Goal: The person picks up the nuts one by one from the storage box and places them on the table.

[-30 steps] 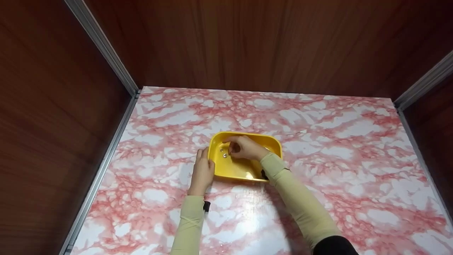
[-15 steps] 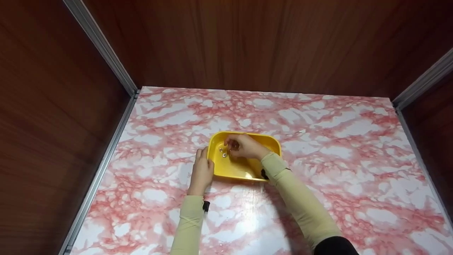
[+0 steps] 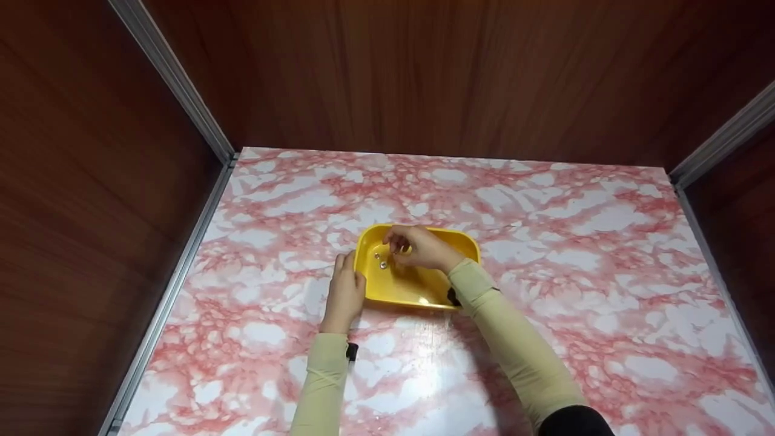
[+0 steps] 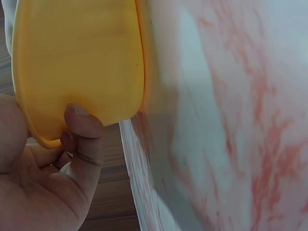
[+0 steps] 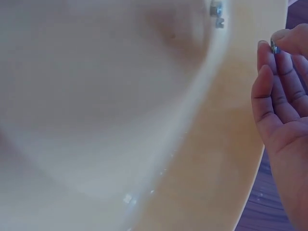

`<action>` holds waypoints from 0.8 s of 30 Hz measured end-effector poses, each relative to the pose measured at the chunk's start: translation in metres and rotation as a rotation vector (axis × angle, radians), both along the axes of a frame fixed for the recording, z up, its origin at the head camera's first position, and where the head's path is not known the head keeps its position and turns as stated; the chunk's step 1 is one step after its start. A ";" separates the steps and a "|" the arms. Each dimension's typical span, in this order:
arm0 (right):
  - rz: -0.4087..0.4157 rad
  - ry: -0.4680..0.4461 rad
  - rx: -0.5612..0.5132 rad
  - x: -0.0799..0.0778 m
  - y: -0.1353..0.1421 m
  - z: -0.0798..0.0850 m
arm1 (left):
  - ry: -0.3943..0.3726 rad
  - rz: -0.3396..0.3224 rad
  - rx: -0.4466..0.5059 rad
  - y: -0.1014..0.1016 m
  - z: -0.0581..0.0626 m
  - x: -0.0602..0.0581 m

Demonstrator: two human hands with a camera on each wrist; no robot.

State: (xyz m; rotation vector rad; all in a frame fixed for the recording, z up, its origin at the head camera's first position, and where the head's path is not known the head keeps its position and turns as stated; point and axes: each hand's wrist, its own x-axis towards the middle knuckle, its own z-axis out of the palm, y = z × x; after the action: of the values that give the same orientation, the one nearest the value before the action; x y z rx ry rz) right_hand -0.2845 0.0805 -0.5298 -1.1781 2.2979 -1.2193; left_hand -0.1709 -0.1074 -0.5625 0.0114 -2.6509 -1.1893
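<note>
Two pale yellow-green sleeves (image 3: 521, 351) are reaching in from the near edge of the head view, the right one emerging from a black cuff (image 3: 575, 421). One small black object (image 3: 352, 352) is sitting at the inner side of the left wrist. Just beyond, the left hand (image 3: 345, 293) is gripping the left end of a yellow tray (image 3: 387, 287), its digits wrapping the rim, and in the left wrist view one tip is pressing against the wall. The tray is resting upright on the table (image 3: 260, 266), in front of the person. Over it, the right hand (image 3: 421, 247) is bending its fingers; in the right wrist view, its thumb and fingers are pinching a small shiny metal piece (image 5: 274, 46) at their tips. Two loose metal pieces (image 3: 382, 264) are lying just beside one another toward the tray's left end, near the right hand; their exact shape is blurring at this size. Farther out, the table's pink-and-white marbled surface is stretching back to a dark wooden panel (image 3: 412, 72), while grey metal rails (image 3: 175, 79) are running along both sides
</note>
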 end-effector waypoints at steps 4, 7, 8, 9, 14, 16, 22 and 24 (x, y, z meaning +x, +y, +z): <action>0.002 0.012 -0.006 0.001 0.000 0.004 | -0.014 0.002 0.005 0.000 0.000 -0.001; -0.002 0.010 -0.004 0.002 -0.001 0.006 | -0.013 0.007 0.006 0.000 -0.001 0.000; -0.005 0.010 -0.002 0.002 -0.001 0.007 | -0.011 0.008 0.006 0.000 -0.001 -0.001; -0.009 0.009 0.001 0.002 0.000 0.008 | -0.009 0.009 0.005 0.000 -0.001 -0.001; -0.030 -0.006 0.004 0.004 0.002 0.013 | 0.022 0.005 -0.003 0.001 -0.001 -0.001; -0.029 -0.006 -0.003 0.004 0.003 0.015 | 0.030 0.002 -0.004 0.001 -0.002 -0.002; -0.007 0.022 -0.034 0.005 0.006 0.020 | 0.034 -0.005 -0.002 0.000 -0.003 -0.001; -0.009 0.025 -0.035 0.005 0.008 0.021 | 0.032 -0.004 -0.002 0.000 -0.003 -0.001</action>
State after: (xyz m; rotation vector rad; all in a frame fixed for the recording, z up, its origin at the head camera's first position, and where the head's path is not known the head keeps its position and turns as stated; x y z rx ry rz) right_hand -0.2796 0.0882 -0.5087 -1.2028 2.3115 -1.2591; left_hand -0.1723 -0.1077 -0.5652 -0.0126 -2.6259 -1.1774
